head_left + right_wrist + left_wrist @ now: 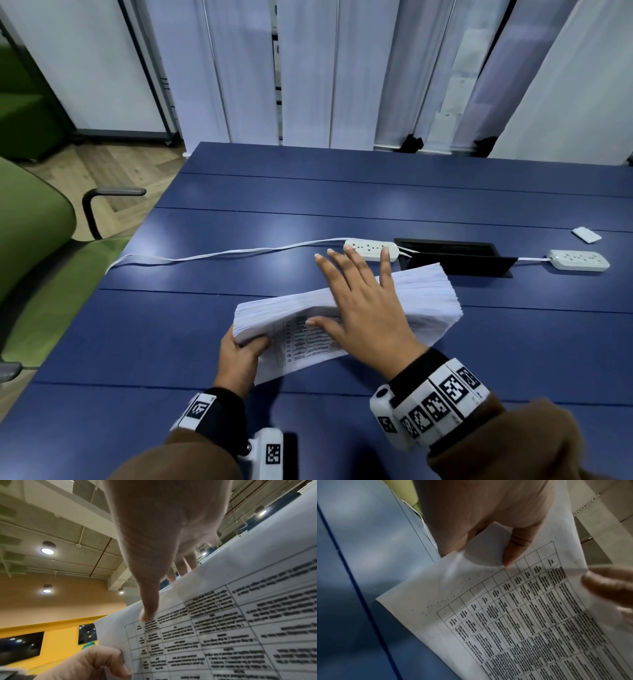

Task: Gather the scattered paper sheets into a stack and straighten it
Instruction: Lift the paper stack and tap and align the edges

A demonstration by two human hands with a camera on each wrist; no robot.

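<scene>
Blue table [205, 325], paper stack [421, 294] pinched by left hand [239, 359], right hand [370, 308] flat, fingers spread, on top.

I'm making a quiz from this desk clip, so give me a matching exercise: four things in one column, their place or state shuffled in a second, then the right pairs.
Column one:
1. left hand
2. right hand
3. nearer power strip
4. small white card

Column two:
A. lies alone near the table's far right edge
B. grips the near left corner of the paper stack
C. rests flat, fingers spread, on top of the stack
D. lies just beyond the stack, its cable running left across the blue table

Pairs: 1-B, 2-C, 3-D, 4-A
</scene>
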